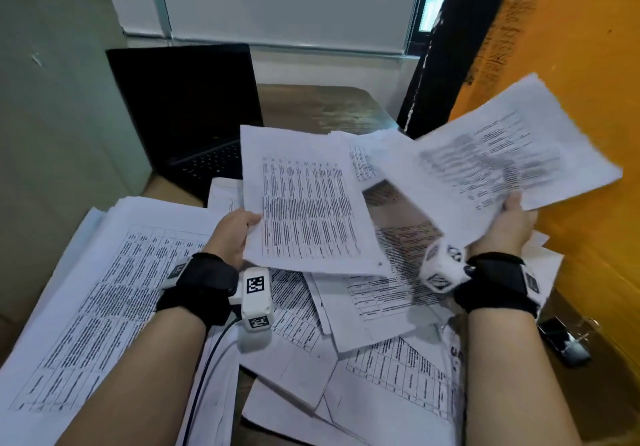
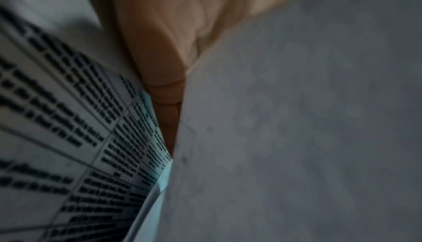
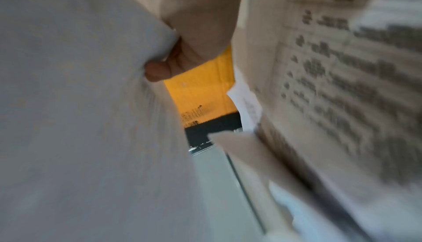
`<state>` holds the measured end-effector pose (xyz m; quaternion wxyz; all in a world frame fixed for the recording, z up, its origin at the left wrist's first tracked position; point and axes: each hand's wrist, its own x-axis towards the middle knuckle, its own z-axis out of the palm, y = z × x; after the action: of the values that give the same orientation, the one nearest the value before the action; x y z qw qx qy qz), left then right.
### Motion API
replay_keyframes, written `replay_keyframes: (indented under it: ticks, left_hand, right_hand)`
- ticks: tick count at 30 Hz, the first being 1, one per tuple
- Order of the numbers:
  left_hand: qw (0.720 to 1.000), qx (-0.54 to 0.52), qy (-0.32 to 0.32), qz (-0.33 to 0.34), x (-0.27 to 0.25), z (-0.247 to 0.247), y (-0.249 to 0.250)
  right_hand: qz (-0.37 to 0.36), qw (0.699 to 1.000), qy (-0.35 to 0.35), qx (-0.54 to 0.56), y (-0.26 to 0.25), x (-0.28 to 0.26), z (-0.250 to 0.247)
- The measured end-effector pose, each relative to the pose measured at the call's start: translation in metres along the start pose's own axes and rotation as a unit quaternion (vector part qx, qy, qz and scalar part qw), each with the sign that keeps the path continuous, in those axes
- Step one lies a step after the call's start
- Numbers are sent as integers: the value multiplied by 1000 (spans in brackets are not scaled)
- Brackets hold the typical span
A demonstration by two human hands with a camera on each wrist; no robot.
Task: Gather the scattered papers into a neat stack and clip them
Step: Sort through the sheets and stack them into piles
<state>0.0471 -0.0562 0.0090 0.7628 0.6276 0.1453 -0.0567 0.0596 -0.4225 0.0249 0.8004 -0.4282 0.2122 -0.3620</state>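
Note:
My left hand (image 1: 235, 230) pinches the left edge of a printed sheet (image 1: 308, 203) raised above the desk; the left wrist view shows its blank underside (image 2: 297, 137) beside my palm. My right hand (image 1: 512, 223) grips a few printed pages (image 1: 502, 161) lifted at the right, blurred by motion, with the thumb on top. In the right wrist view a finger (image 3: 157, 72) presses into the pages (image 3: 80, 119). Many loose sheets (image 1: 374, 307) lie scattered and overlapping below both hands. A larger pile of papers (image 1: 104, 293) lies at the left. A black binder clip (image 1: 562, 341) rests at the right edge.
An open black laptop (image 1: 194, 113) stands at the back left, partly under papers. The brown wooden desk (image 1: 322, 106) shows behind the sheets. An orange fabric (image 1: 571, 64) with a dark border hangs close on the right. A pale wall bounds the left.

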Motion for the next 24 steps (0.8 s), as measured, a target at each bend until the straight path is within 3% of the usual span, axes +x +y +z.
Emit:
replay_keyframes:
  ticks: [4,7,10,18,21,24]
  left_hand:
    - [999,32,-12,1,-9,9,1]
    - [998,63,-5,2,-14,10,2]
    - [997,72,1,-12,-14,10,3]
    - [994,107,10,-8,-13,15,2]
    - [994,108,-11,12,-21,20,3]
    - [997,72,-26,5,-18,18,2]
  right_hand:
    - [133,979,-151,-40,6,-6,-1]
    - [155,960,-224,-62,6,-31,16]
    - [186,921,-298,-165,14,-47,33]
    - [182,809,-407,-383,32,-75,50]
    - [177,797,-423,-394,34,-73,52]
    - [171,803,-416,-391,37,-73,52]
